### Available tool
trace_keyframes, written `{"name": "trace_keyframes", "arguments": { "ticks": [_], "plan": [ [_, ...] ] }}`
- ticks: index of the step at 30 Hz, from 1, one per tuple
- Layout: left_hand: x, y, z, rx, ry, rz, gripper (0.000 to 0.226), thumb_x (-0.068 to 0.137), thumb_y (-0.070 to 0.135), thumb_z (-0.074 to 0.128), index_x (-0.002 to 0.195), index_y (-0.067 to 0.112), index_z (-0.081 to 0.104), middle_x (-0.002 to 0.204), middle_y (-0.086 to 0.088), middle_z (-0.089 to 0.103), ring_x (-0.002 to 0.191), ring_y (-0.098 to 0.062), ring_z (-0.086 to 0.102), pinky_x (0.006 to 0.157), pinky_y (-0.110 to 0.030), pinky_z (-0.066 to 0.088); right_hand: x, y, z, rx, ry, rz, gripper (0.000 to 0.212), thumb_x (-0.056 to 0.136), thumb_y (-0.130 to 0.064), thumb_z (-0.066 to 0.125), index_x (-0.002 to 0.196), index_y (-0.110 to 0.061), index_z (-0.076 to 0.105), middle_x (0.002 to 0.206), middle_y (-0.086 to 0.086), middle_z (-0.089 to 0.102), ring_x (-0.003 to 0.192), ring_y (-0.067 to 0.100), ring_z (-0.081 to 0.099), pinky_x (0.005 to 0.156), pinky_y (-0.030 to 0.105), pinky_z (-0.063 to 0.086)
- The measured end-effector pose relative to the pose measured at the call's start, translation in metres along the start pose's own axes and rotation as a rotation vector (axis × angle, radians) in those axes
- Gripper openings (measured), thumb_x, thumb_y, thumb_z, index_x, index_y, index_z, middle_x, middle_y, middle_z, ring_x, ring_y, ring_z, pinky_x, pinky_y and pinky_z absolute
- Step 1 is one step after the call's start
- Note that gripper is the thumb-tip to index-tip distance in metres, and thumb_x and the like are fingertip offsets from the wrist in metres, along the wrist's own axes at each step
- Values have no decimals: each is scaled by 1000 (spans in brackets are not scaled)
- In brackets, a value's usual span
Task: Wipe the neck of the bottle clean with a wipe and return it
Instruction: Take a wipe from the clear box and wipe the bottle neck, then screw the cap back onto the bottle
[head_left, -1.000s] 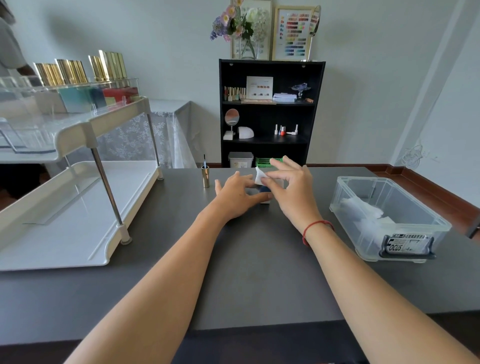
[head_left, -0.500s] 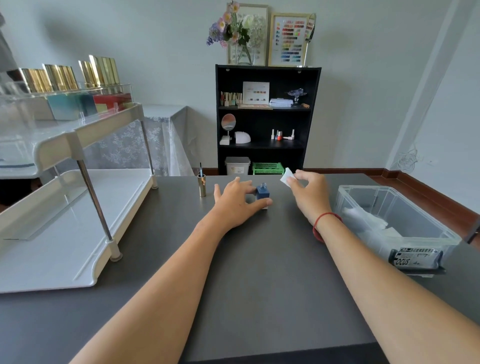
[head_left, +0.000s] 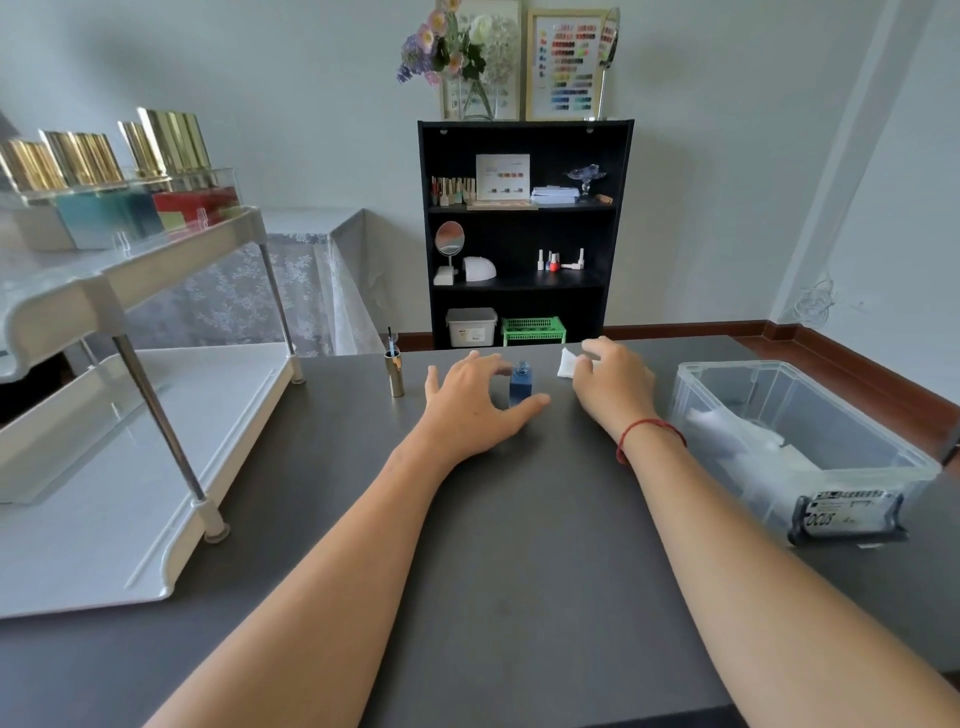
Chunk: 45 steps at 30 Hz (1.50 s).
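Observation:
A small blue square bottle stands uncapped on the dark table, near its far edge. My left hand curls around it, thumb against the front of its base and fingers behind its left side. My right hand hovers just right of the bottle, pinching a folded white wipe at neck height, a short gap away from the neck. The bottle's gold cap stands upside down to the left of my left hand, its brush pointing up.
A clear plastic bin holding white wipes sits at the right. A white two-tier rack with gold-capped bottles on its upper tier fills the left side. A black shelf unit stands behind the table.
My right hand has lifted the wipe off the bottle's neck and moved it to the right. The bottle, hidden by both hands a second ago, now shows beside my left hand.

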<state>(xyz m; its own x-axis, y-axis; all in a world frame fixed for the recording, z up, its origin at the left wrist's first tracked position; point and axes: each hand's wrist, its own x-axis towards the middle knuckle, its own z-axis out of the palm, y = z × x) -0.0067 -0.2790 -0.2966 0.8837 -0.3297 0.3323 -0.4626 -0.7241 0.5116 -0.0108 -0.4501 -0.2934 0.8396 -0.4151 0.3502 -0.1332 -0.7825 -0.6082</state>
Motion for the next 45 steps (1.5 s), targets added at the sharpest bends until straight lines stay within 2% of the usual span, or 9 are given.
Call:
{"name": "trace_keyframes", "arguments": {
  "ticks": [6,18,24,28,31,34,38,43,45],
  "plan": [
    [-7,5,-9,-79,46,-53,34,85,46,63,109,23,55,139,4,51,134,-19,39,117,-52,6,-24,-10,-7,143,9,-99,31,93,-21,46,116,-11,65,135,13,54,128,26,46,110,41,32],
    [-22,4,-18,-175,79,-27,43,91,30,59,131,19,51,141,0,50,138,-21,35,118,-46,23,-47,-18,-9,416,-70,-85,27,95,-24,46,109,-13,67,138,6,53,131,23,45,104,30,37],
    [-18,2,-40,-339,496,57,37,87,24,65,123,15,59,129,2,59,124,-11,50,104,-21,35,-47,-20,-9,425,-105,-100,31,96,-25,42,116,-17,64,139,3,52,131,20,44,109,35,37],
    [-18,-16,-53,-304,678,-83,51,86,27,64,134,17,47,136,2,52,127,-13,44,103,-22,29,-48,-20,-11,412,-150,-108,36,95,-21,43,130,-15,54,144,0,45,135,16,38,109,28,30],
    [-15,-31,-51,-252,582,-303,70,81,36,67,142,16,36,142,-3,47,134,-22,39,112,-42,31,-49,-20,-11,365,-251,-136,47,91,-19,49,138,-21,44,150,-4,36,137,15,33,105,29,32],
    [-14,-41,-44,-208,392,-456,78,81,40,67,145,14,32,145,-8,43,137,-27,35,112,-45,30,-50,-19,-10,325,-339,-137,56,87,-24,52,141,-29,38,151,-10,32,126,16,46,90,24,41],
    [-14,-42,-42,-234,335,-429,66,83,36,66,139,11,41,140,-10,48,131,-28,42,109,-42,36,-50,-21,-9,298,-357,-173,53,89,-35,55,140,-32,40,148,-9,39,129,16,42,108,39,37],
    [-15,-40,-44,-260,336,-430,32,87,29,62,113,11,62,116,-12,62,83,-27,63,89,-45,53,-49,-21,-8,285,-345,-198,46,90,-40,53,135,-31,46,143,-8,45,132,17,40,108,35,35],
    [-15,-40,-44,-258,343,-408,27,88,26,61,111,11,64,113,-10,64,82,-26,62,87,-41,53,-50,-22,-9,293,-333,-202,43,90,-40,53,132,-32,48,136,-9,50,117,15,48,96,30,39]
  ]
}}
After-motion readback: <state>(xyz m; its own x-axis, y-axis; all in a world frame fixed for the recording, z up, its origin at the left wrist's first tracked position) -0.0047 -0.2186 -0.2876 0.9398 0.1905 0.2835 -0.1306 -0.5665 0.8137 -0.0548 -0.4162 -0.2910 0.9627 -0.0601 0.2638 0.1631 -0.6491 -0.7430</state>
